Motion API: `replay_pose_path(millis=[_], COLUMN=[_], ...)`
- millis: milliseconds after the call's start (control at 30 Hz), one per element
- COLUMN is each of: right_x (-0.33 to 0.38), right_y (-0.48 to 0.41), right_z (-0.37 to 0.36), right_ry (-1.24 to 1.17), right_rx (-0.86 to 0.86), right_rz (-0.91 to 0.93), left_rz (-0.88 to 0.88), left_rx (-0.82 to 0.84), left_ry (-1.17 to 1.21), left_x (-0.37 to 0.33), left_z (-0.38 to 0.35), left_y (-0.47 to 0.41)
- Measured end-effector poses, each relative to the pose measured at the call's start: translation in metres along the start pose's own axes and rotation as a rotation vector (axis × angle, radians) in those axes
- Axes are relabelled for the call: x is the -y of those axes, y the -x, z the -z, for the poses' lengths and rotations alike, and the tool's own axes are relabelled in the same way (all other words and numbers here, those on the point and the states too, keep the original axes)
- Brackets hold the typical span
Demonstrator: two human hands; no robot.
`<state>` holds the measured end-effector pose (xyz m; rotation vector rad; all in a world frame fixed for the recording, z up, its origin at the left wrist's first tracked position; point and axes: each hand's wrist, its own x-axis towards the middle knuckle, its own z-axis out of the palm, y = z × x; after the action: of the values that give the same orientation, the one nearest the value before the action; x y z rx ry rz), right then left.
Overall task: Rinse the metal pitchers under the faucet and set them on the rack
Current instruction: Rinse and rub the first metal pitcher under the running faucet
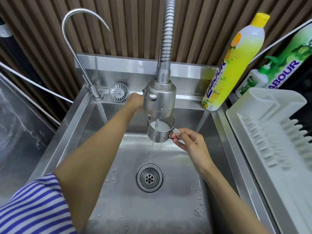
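Small shiny steel pitcher (pixel 159 132) under chunky spray faucet (pixel 159 100), milky water inside, handle pinched by right hand (pixel 189 142). Left hand (pixel 136 102) half hidden behind faucet (grip unclear). White ribbed plastic rack (pixel 270 132) right of the steel sink (pixel 168 208).

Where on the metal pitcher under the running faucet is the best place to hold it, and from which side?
By the handle that sticks out on the right of the pitcher, coming from the right. The right hand already pinches it there, which keeps the open top free under the water stream.
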<state>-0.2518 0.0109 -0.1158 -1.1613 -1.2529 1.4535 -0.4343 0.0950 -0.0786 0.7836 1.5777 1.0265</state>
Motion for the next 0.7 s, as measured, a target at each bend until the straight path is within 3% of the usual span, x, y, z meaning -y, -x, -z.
replay_pose_path(millis=[67,167,267,400,467,567,700], right_x=[-0.001,0.0,0.004,0.006,0.008,0.01,0.012], right_y=[0.004,0.009,0.017,0.027,0.031,0.035,0.038], right_z=[0.001,0.003,0.0,-0.009,-0.014,-0.02,-0.022], right_ry=[0.001,0.039,0.039,-0.036,-0.109,-0.191,-0.158], right_rx=[-0.005,-0.033,-0.076,-0.116,-0.127,-0.115,-0.101], right_rz=[-0.004,0.009,0.031,0.019,0.0,-0.033,-0.049], left_rz=[0.015,0.09,0.046,-0.111,-0.229,-0.379,-0.426], left_rx=[0.051,0.346,0.553,0.641,0.583,0.365,0.192], left_ry=[0.098,0.247,0.134,-0.17,-0.326,-0.388,-0.402], left_x=[0.004,0.022,0.043,0.051,0.052,0.056,0.066], left_z=[0.004,0.018,0.035,0.045,0.043,0.037,0.04], left_y=[0.006,0.015,0.037,0.067,0.078,0.092,0.1])
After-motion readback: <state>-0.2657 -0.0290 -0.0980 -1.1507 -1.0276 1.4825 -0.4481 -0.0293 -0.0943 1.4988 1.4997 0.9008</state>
